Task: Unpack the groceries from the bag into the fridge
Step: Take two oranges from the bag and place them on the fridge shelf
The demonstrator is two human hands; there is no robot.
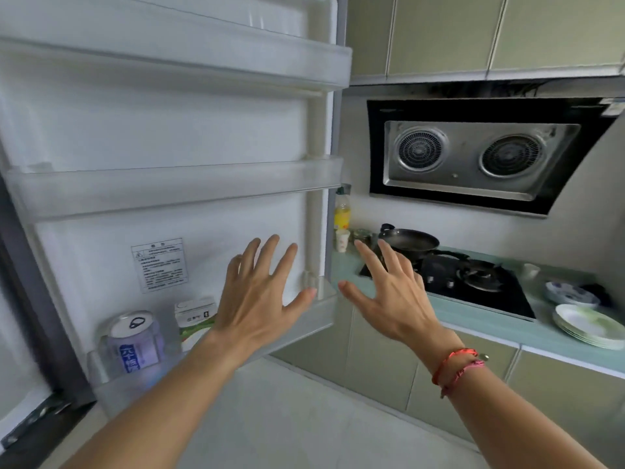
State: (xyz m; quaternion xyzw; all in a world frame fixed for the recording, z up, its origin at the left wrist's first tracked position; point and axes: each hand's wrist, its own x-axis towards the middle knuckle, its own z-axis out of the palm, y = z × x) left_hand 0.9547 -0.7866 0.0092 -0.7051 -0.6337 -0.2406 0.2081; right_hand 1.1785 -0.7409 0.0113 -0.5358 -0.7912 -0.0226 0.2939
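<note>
The fridge door (169,130) stands open with its white inner side facing the camera, and three clear door shelves cross it: a top shelf (203,59), a middle shelf (169,187) and a bottom shelf (304,328). In the bottom shelf a can (135,343) with a ring pull and a blue-and-white label stands upright at the left, and just beside it on the right is a small white-and-green carton (194,314). A printed warning label (159,264) is stuck to the door panel above them. Both hands are empty with fingers spread wide. The left hand (260,296) is raised in front of the lower door panel, perhaps touching it, though the view does not settle that. The right hand (395,292), with a red cord bracelet (456,367) on its wrist, is held past the door's free edge. Beyond it the pale green surface (490,319) carries a black hob (473,282) with a dark pan (409,240) on it, a yellow bottle (342,214), a small cup (342,240), a patterned bowl (568,294) and a stack of white plates (588,326). A range hood (473,157) hangs above the hob.
</note>
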